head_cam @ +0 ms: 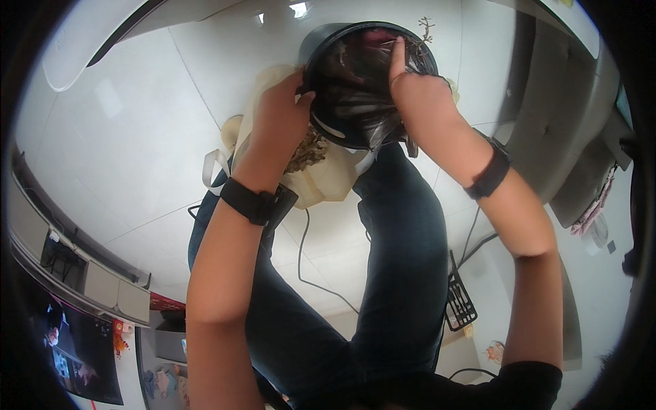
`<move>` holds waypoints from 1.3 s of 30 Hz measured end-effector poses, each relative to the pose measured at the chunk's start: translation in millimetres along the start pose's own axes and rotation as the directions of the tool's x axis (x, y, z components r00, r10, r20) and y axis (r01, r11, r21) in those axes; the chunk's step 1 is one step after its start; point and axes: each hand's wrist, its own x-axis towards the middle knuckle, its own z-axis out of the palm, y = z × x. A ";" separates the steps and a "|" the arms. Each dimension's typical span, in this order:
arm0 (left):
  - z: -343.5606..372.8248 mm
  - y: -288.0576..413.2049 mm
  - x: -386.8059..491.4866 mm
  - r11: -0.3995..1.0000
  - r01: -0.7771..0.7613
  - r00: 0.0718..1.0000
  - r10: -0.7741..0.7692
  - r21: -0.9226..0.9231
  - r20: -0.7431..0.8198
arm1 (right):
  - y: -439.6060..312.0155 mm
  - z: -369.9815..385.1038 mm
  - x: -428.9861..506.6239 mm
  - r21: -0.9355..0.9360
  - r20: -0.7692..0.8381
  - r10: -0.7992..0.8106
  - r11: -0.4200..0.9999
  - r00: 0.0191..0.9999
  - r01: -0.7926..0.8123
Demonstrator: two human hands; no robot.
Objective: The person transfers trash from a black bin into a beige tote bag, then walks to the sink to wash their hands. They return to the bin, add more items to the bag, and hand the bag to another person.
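A dark round trash bin [328, 134] is tilted between my hands, lined with a black plastic bag [353, 97]. My left hand [284, 110] grips the rim on the left side. My right hand [423, 95] holds the right side, one digit stretched over the liner and its other fingers hidden. A bare branched stem [425, 29] sticks out past the bin's far right rim. Beneath the bin, a cream-coloured bag [323, 184] stands between my legs, holding brown, clumped dry pieces [310, 151]. The bin and my left hand cover part of that bag.
A white strap loop [209, 171] stands beside my left knee. Dark cables [302, 256] run over the tiled floor [148, 154]. A grey upholstered seat [543, 113] is on the right, near a black slotted rack [461, 302]. A low cabinet [100, 282] and a lit screen [77, 348] are at left.
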 end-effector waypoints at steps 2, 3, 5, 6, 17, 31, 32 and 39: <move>-1.2 -1.1 1.7 1.000 -0.013 1.000 0.013 0.028 0.005 | 3.6 1.7 0.5 0.103 0.025 0.038 0.994 0.999 -0.040; -2.2 -2.2 2.1 0.999 -0.003 1.000 0.003 0.033 0.005 | 5.8 1.4 -0.6 0.152 0.039 0.056 0.986 0.998 -0.061; -1.1 -4.0 1.6 1.000 0.013 1.000 -0.013 0.027 0.007 | 8.6 6.0 -2.4 0.255 0.057 0.122 0.958 0.991 -0.133; -0.6 -3.7 1.6 1.000 0.015 1.000 -0.015 0.019 0.010 | 8.1 15.5 -1.6 0.277 0.058 0.147 0.948 0.987 -0.157; -2.8 4.2 2.2 0.999 0.039 0.998 -0.040 0.027 0.055 | 21.2 45.1 16.3 0.344 -0.057 0.221 0.920 0.973 -0.189; 38.6 43.9 -32.3 0.903 -0.239 0.967 0.255 0.358 0.004 | 7.8 22.7 -28.3 0.468 -0.239 0.132 0.884 0.962 -0.005; 52.2 40.0 -34.2 0.979 -0.097 0.995 0.099 0.180 0.001 | 10.2 23.4 -24.5 0.444 -0.242 0.094 0.896 0.966 0.024; 88.3 49.6 -6.5 0.420 0.612 0.717 -0.652 -0.670 0.246 | 13.7 30.7 4.9 0.487 -0.029 0.243 0.851 0.970 -0.199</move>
